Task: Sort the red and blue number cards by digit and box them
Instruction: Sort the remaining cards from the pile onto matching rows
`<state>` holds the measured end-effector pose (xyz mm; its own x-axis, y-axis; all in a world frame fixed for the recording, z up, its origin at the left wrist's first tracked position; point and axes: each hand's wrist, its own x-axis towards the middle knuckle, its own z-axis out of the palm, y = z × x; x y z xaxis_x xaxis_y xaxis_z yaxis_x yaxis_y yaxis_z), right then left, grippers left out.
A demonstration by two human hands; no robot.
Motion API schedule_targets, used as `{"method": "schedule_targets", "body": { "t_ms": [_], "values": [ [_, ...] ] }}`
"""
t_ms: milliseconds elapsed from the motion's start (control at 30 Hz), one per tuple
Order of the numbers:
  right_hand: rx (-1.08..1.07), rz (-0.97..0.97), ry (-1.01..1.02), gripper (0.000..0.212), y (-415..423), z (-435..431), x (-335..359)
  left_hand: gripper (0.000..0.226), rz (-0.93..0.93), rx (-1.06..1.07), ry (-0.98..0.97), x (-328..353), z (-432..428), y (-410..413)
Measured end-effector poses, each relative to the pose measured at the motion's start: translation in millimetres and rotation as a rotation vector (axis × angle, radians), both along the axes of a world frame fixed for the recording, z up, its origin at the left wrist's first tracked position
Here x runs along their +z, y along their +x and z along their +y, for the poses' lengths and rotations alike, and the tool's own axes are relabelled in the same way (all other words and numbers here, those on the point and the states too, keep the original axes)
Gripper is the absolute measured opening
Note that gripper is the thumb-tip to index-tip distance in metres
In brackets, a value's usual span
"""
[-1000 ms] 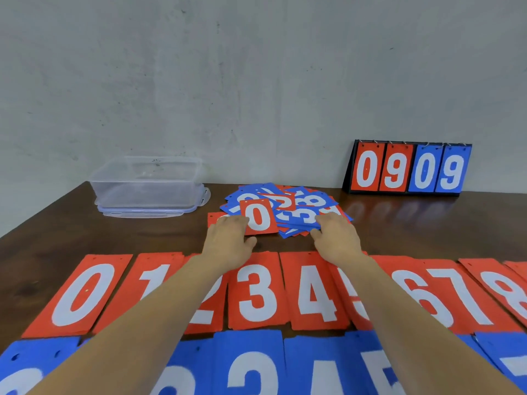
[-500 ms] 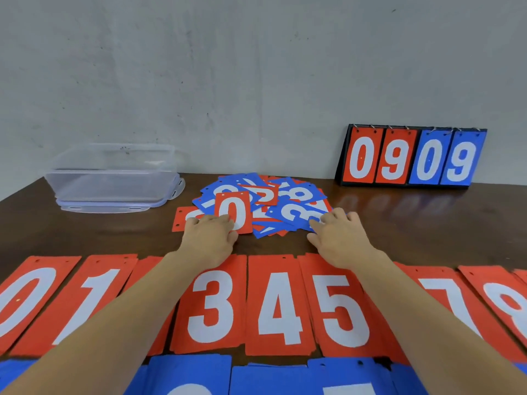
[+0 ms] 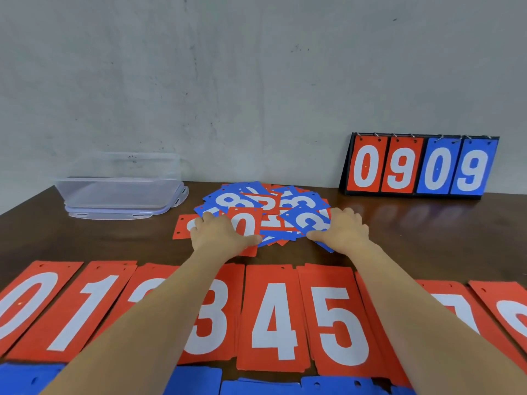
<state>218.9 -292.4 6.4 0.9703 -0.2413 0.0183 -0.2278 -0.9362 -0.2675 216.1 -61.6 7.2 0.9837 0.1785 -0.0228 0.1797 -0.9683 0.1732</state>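
A loose pile of small red and blue number cards (image 3: 268,205) lies at the middle back of the table. My left hand (image 3: 221,235) rests flat on the pile's left side, over a small red 0 card (image 3: 245,222). On the right side my right hand (image 3: 340,229) lies with its fingers on a blue 3 card (image 3: 309,219), thumb at the near edge. Neither hand plainly grips a card. A row of large red cards (image 3: 273,317), 0 upward from the left, runs under my forearms. Large blue cards (image 3: 256,387) sit nearest me.
A clear plastic box (image 3: 119,189) standing on its lid is at the back left. A flip scoreboard (image 3: 419,166) reading 0 9 0 9 stands at the back right against the wall. Bare dark wood (image 3: 427,238) shows between the pile and the red row.
Both hands slid forward onto the pile and closer together, now covering more of the small cards. The view tilted, so the large rows sit lower and nearer.
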Motion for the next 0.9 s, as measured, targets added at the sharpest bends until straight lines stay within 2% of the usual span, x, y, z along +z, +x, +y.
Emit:
{"method": "schedule_targets", "body": {
  "t_ms": [100, 267, 333, 400, 500, 600, 733, 900],
  "values": [
    [-0.045, 0.032, 0.026, 0.080, 7, -4, 1, 0.085, 0.001, 0.013, -0.021, 1, -1, 5],
    [-0.116, 0.025, 0.186, 0.085, 13, -7, -2, 0.071, -0.033, 0.034, -0.061, -1, 2, 9],
    [-0.111, -0.031, 0.255, 0.075, 13, -7, -4, 0.067, -0.074, 0.020, -0.101, -1, 2, 8],
    [-0.092, -0.091, 0.327, 0.052, 12, -8, -5, 0.069, -0.096, -0.011, -0.162, 0, 0, 7],
    [-0.086, -0.194, 0.419, 0.028, 8, -9, -2, 0.073, -0.137, -0.054, -0.375, 4, -1, 6],
    [-0.088, -0.269, 0.546, 0.023, 6, -10, 6, 0.066, -0.218, -0.052, -0.563, 12, 0, 4],
    [-0.070, -0.345, 0.729, 0.020, -2, -3, 22, 0.043, -0.262, -0.011, -0.718, 27, 6, -2],
    [-0.063, -0.394, 0.764, 0.005, -19, 17, 34, 0.031, -0.266, 0.010, -0.861, 44, 28, -15]
  ]
}}
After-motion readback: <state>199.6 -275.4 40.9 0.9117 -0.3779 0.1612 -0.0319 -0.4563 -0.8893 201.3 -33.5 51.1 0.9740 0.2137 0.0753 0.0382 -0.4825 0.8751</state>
